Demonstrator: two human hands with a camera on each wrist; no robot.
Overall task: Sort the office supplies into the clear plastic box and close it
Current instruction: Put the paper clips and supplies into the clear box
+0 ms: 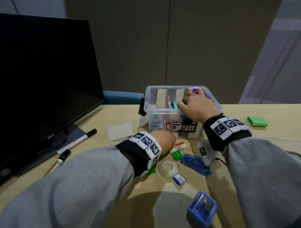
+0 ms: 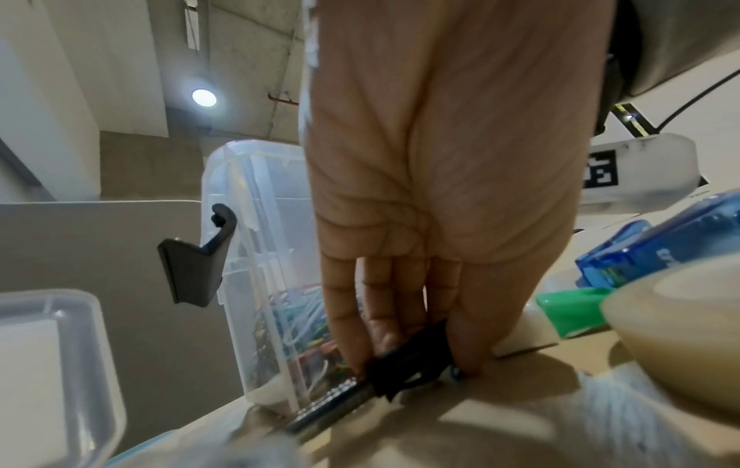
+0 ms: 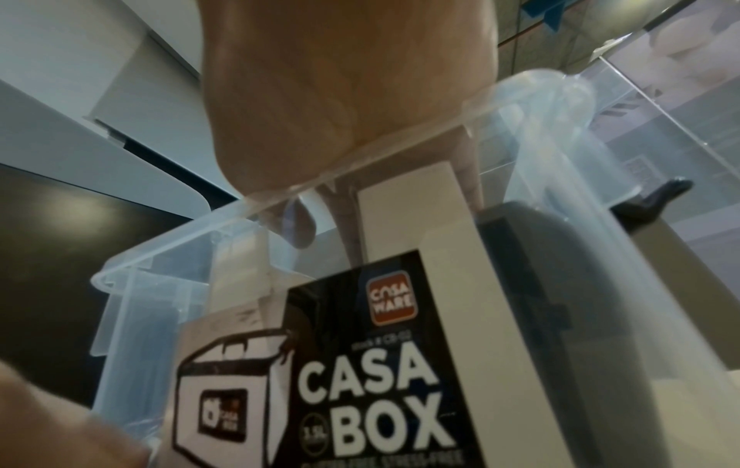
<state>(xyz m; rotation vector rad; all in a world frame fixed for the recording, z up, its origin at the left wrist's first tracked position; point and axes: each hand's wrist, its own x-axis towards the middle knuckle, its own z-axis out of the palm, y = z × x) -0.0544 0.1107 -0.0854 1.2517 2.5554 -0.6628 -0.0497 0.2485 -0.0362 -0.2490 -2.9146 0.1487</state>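
The clear plastic box [image 1: 149,103] stands open at the middle of the desk, split by cardboard dividers, with coloured paper clips in its left part. My right hand [image 1: 190,101] reaches down into its right side; the fingers [image 3: 344,218] show through the wall behind a divider, and whether they hold anything is hidden. My left hand [image 1: 172,139] is on the desk just in front of the box. Its fingertips pinch a small black binder clip [image 2: 404,364] against the tabletop.
Near my left hand lie an eraser [image 1: 179,145], a green sharpener [image 1: 176,155], a tape roll [image 1: 168,167], a blue dispenser [image 1: 195,162] and two blue boxes [image 1: 202,207]. A green case [image 1: 257,121] lies right. Two markers [image 1: 78,140] and a monitor [image 1: 35,78] are left.
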